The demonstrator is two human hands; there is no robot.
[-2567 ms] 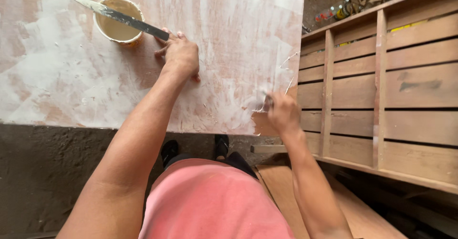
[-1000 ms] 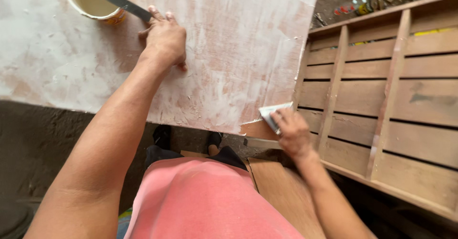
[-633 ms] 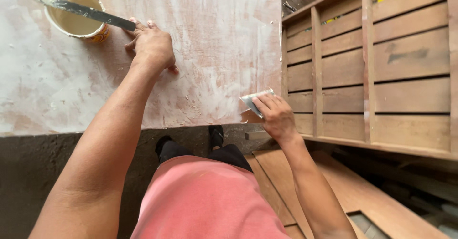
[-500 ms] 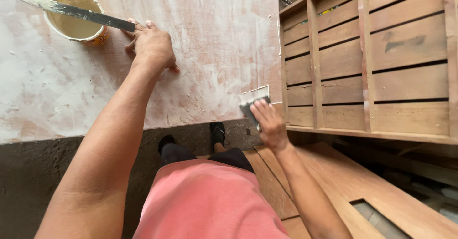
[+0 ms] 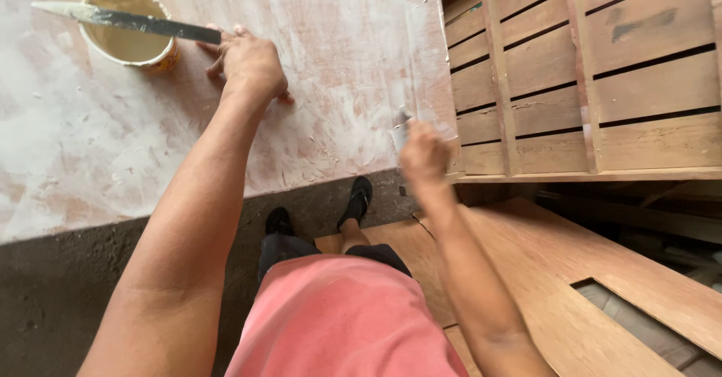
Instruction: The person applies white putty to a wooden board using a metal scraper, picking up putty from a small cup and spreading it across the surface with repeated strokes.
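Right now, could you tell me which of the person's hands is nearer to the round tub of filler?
The left hand lies just right of the tub; the right hand is far off by the board's right edge.
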